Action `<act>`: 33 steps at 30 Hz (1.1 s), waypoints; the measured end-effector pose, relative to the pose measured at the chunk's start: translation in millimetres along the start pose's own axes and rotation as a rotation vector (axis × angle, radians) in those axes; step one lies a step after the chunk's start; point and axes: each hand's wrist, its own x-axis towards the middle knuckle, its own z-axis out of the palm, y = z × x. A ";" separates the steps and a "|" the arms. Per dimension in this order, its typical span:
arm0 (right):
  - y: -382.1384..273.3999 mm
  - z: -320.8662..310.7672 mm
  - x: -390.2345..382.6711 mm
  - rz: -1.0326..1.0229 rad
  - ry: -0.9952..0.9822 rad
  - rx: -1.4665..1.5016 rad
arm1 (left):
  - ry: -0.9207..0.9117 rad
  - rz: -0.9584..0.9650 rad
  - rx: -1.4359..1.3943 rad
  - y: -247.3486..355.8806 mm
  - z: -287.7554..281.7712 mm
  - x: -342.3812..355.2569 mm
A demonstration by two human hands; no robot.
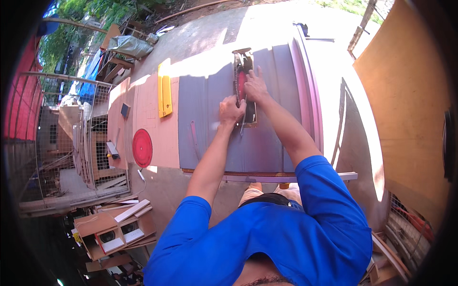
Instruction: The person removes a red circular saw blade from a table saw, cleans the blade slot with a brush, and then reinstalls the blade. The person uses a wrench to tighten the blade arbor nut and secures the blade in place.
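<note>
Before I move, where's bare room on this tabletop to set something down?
Bare grey tabletop lies between your right hand and the long pink rail, and between your left hand and the flat yellow piece. Both hands crowd the narrow dark slot.

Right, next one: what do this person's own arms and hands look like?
Both arms wear bright blue, plain short fabric sleeves: the left sleeve and the right sleeve, each ending in a straight hem. Below them, the forearms are uncovered. The left hand and right hand are bare, without gloves; no watch, bracelet or cable shows.
</note>
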 end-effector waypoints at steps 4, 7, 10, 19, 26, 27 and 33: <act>9.1 -9.7 -1.1 0.007 0.077 0.069 | 0.036 0.065 0.044 1.0 -2.4 1.9; 3.1 -9.7 0.9 0.011 0.060 0.072 | 0.045 0.027 -0.009 -2.2 -5.8 -3.0; 2.9 8.9 2.3 -0.058 0.123 -0.015 | 0.058 0.041 -0.028 -4.3 -6.9 -9.6; 6.3 -4.1 1.2 -0.027 -0.002 -0.065 | 0.075 0.074 -0.010 -1.5 -0.7 -8.4; -2.6 -10.0 4.1 -0.084 -0.026 -0.011 | 0.131 0.063 -0.030 -6.6 5.9 -10.3; -1.9 -7.3 3.2 -0.069 -0.011 -0.012 | 0.130 0.054 -0.036 -7.6 6.2 -12.5; -3.0 -11.3 -1.5 -0.061 -0.019 -0.034 | 0.139 0.065 -0.001 -5.1 1.4 -13.8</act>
